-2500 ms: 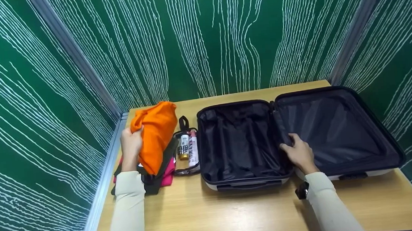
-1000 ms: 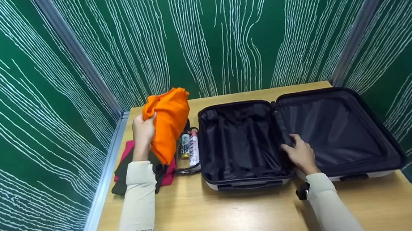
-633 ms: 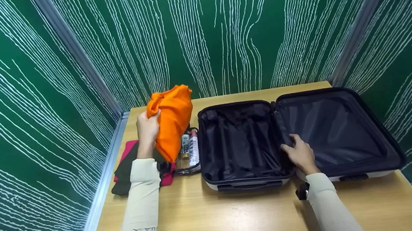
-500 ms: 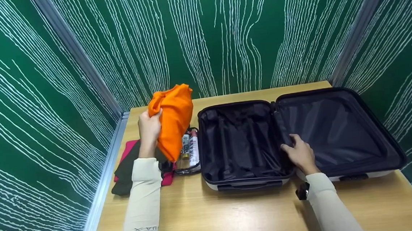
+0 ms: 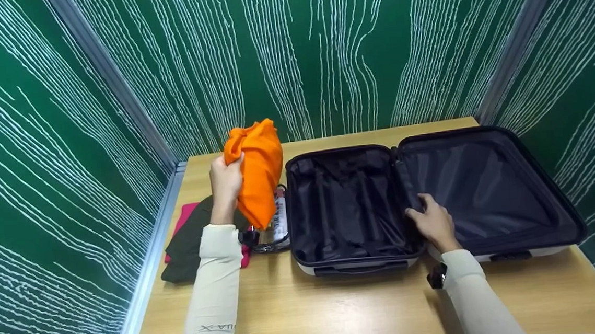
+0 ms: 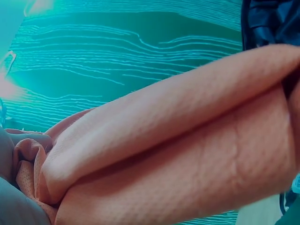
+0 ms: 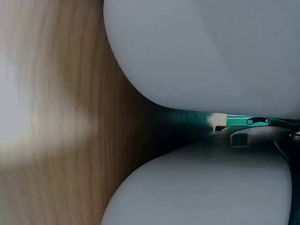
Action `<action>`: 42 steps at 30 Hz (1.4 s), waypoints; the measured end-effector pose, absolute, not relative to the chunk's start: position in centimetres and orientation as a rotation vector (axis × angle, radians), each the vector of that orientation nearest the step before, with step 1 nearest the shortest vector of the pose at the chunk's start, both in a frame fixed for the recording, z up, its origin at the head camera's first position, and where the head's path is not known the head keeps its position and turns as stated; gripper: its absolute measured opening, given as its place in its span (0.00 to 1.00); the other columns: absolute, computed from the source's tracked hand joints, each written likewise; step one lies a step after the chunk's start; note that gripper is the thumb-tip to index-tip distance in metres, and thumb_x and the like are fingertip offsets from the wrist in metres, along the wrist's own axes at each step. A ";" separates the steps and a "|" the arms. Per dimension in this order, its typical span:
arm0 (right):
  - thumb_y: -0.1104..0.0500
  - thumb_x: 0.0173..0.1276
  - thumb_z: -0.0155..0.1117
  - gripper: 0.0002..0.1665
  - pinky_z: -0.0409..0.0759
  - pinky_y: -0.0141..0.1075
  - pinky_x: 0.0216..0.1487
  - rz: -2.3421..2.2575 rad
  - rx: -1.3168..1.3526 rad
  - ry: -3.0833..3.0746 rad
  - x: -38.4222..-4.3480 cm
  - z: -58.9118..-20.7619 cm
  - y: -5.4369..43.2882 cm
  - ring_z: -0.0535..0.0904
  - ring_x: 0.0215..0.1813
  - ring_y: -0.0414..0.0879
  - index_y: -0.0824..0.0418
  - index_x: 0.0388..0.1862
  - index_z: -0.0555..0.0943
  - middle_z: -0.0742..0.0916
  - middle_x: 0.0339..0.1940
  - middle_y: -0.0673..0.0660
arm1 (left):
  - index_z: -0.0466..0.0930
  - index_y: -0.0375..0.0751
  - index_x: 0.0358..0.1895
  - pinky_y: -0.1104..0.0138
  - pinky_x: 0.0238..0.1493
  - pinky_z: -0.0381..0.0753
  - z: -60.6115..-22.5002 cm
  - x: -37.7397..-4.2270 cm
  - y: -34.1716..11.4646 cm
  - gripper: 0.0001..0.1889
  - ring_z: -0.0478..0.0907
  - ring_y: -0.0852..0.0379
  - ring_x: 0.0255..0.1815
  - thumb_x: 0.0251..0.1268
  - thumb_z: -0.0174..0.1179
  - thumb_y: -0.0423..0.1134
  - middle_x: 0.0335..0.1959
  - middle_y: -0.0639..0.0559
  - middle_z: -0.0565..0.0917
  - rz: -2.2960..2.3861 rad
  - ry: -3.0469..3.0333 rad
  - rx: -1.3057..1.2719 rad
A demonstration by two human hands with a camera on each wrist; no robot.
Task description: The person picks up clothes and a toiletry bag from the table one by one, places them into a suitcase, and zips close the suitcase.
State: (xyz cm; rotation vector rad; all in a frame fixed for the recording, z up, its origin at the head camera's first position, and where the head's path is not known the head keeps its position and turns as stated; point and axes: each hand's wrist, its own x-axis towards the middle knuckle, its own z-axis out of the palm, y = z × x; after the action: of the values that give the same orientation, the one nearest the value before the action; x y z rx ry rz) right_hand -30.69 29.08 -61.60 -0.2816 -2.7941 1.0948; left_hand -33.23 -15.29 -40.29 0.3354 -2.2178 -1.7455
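Orange cloth [image 5: 262, 174] moved rightward | left hand [image 5: 227, 181] grips it | right hand [image 5: 434, 222] holds open suitcase [image 5: 355, 205] edge | pouch [image 5: 273, 248] contains bottle [image 5: 280, 219]

On the table [image 5: 339, 311], a pouch [image 5: 271, 248] is lying between piled clothes [image 5: 193, 242] at left and a suitcase [image 5: 350, 205] at right.

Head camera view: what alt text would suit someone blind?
A person's left hand holds up an orange cloth beside an open dark-lined suitcase on a wooden table; the right hand holds the suitcase where its halves meet.
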 end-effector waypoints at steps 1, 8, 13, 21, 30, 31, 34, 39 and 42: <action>0.45 0.72 0.61 0.38 0.70 0.63 0.65 1.096 -0.282 -2.794 -30.7 -61.6 29.1 0.76 0.66 0.73 0.61 0.76 0.68 0.79 0.69 0.72 | 0.80 0.35 0.38 0.65 0.42 0.70 -40.3 -33.3 -15.2 0.10 0.71 0.52 0.37 0.73 0.62 0.41 0.32 0.49 0.75 -1.747 -2.218 0.332; 0.46 0.74 0.59 0.38 0.70 0.64 0.66 1.128 -0.257 -2.797 -30.5 -61.6 29.1 0.76 0.65 0.73 0.62 0.77 0.66 0.79 0.69 0.72 | 0.82 0.33 0.43 0.65 0.43 0.71 -40.3 -33.5 -14.5 0.10 0.73 0.52 0.38 0.73 0.61 0.39 0.34 0.47 0.78 -1.749 -2.218 0.267; 0.45 0.74 0.60 0.38 0.70 0.64 0.66 1.130 -0.253 -2.798 -30.5 -61.7 29.1 0.75 0.66 0.72 0.61 0.77 0.66 0.78 0.70 0.71 | 0.82 0.34 0.46 0.64 0.44 0.72 -39.9 -33.5 -14.2 0.12 0.75 0.51 0.39 0.75 0.60 0.41 0.38 0.45 0.80 -1.764 -2.248 0.243; 0.46 0.74 0.61 0.38 0.70 0.64 0.65 1.116 -0.259 -2.793 -30.6 -61.7 29.2 0.75 0.66 0.73 0.61 0.76 0.67 0.79 0.69 0.71 | 0.78 0.32 0.56 0.64 0.46 0.73 -39.5 -33.7 -13.3 0.17 0.75 0.52 0.41 0.76 0.58 0.42 0.41 0.46 0.79 -1.889 -2.227 0.238; 0.46 0.73 0.62 0.38 0.71 0.64 0.64 1.106 -0.269 -2.792 -30.7 -61.9 29.1 0.76 0.65 0.73 0.61 0.75 0.68 0.79 0.68 0.72 | 0.75 0.34 0.59 0.65 0.46 0.75 -39.2 -33.9 -12.4 0.17 0.75 0.54 0.40 0.77 0.57 0.43 0.40 0.49 0.78 -2.011 -2.188 0.231; 0.46 0.72 0.62 0.38 0.71 0.64 0.63 1.104 -0.272 -2.792 -30.7 -61.9 29.1 0.76 0.64 0.74 0.61 0.75 0.68 0.79 0.68 0.72 | 0.75 0.33 0.59 0.65 0.46 0.75 -39.1 -33.9 -12.3 0.17 0.75 0.54 0.40 0.78 0.57 0.43 0.40 0.49 0.78 -2.017 -2.185 0.230; 0.45 0.72 0.61 0.38 0.71 0.63 0.63 1.103 -0.277 -2.791 -30.6 -61.9 29.0 0.76 0.64 0.73 0.60 0.75 0.68 0.79 0.68 0.72 | 0.76 0.33 0.59 0.65 0.45 0.74 -39.2 -34.0 -12.0 0.17 0.75 0.54 0.40 0.78 0.57 0.42 0.39 0.49 0.77 -2.037 -2.170 0.221; 0.45 0.73 0.60 0.38 0.72 0.64 0.62 1.110 -0.261 -2.798 -30.5 -61.8 29.0 0.77 0.63 0.73 0.61 0.76 0.67 0.79 0.69 0.72 | 0.75 0.33 0.60 0.66 0.46 0.73 -39.3 -34.1 -11.5 0.17 0.74 0.55 0.41 0.78 0.56 0.41 0.39 0.50 0.77 -2.089 -2.149 0.209; 0.44 0.74 0.59 0.38 0.72 0.64 0.62 1.113 -0.252 -2.799 -30.4 -61.7 29.0 0.77 0.63 0.73 0.61 0.77 0.67 0.79 0.69 0.71 | 0.75 0.33 0.59 0.66 0.45 0.72 -39.4 -34.2 -11.1 0.16 0.74 0.56 0.40 0.78 0.56 0.41 0.38 0.50 0.77 -2.102 -2.142 0.212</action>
State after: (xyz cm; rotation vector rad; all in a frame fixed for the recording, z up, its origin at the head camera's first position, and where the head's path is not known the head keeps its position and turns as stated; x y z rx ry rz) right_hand -30.40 28.97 -61.75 -0.2515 -2.7993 1.1128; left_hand -34.22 -11.11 -39.45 0.2124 -2.1421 -2.1016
